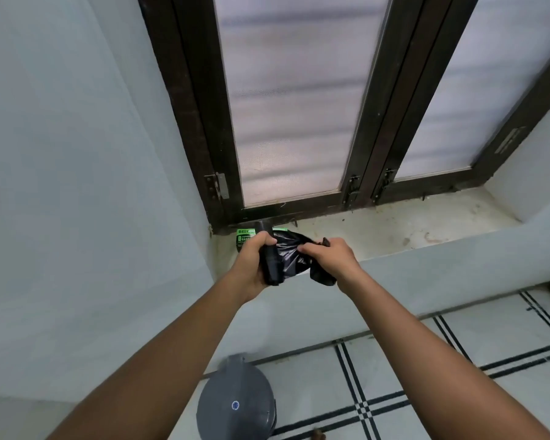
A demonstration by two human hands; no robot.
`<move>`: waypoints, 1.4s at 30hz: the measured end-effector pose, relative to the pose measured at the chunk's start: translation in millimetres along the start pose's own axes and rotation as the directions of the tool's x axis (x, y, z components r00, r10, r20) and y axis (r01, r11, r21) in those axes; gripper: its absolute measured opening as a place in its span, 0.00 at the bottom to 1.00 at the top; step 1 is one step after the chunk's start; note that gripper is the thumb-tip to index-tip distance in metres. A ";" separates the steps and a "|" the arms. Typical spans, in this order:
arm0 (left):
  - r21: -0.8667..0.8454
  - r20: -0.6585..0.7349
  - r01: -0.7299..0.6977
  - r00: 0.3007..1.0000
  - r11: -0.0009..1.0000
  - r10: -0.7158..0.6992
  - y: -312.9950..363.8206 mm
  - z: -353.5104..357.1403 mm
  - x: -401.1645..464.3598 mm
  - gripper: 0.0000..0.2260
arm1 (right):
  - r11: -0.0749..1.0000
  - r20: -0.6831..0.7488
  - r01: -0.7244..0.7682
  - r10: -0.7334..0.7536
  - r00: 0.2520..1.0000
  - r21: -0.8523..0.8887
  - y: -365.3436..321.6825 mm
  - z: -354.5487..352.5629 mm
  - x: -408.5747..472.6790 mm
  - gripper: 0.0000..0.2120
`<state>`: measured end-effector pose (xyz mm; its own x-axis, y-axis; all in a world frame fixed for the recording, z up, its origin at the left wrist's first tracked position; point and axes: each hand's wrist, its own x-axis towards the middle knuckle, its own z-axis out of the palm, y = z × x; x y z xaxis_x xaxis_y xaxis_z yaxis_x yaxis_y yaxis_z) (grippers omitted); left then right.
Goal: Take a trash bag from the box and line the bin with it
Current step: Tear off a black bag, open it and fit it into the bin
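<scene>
My left hand [254,261] grips a roll of black trash bags [272,268], held upright over the window sill. My right hand [330,257] grips the loose end of a black trash bag [291,252] that stretches from the roll. Behind my hands a green and white trash bag box [244,237] lies on the sill's left end, partly hidden by my left hand. A grey bin [235,401] with its lid closed stands on the floor below, beside my left forearm.
The pale stone window sill [394,227] runs to the right under a dark-framed window [299,106] with frosted panes. A grey wall [77,185] closes the left side. White floor tiles with black lines [394,376] spread to the right of the bin.
</scene>
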<state>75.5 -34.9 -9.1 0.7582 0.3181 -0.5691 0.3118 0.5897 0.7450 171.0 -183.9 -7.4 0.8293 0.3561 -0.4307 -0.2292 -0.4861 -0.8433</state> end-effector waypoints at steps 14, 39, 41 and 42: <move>0.183 0.103 -0.013 0.995 0.983 -0.006 17.1 -47.6 6.2 0.15 | 0.984 -0.297 0.085 -0.036 0.954 0.154 -17.8 66.2 -34.1 0.25; 0.093 0.098 0.052 0.993 0.994 -0.061 18.5 -7.5 11.7 0.23 | 0.983 -0.229 0.079 -0.040 0.973 0.165 -4.1 20.9 5.0 0.13; 0.113 0.071 0.037 0.996 0.993 -0.045 17.3 1.8 14.8 0.23 | 0.991 -0.193 0.073 -0.050 0.980 0.112 -6.3 13.7 9.8 0.12; 0.124 0.061 0.024 0.998 0.992 -0.031 16.8 5.4 17.3 0.23 | 0.992 -0.166 0.062 -0.043 0.985 0.109 -5.0 11.7 13.5 0.19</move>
<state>97.0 -23.5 -4.6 0.7814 0.2538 -0.5701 0.3982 0.5007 0.7686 177.3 -167.3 -12.7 0.9115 0.2392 -0.3346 -0.2318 -0.3732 -0.8983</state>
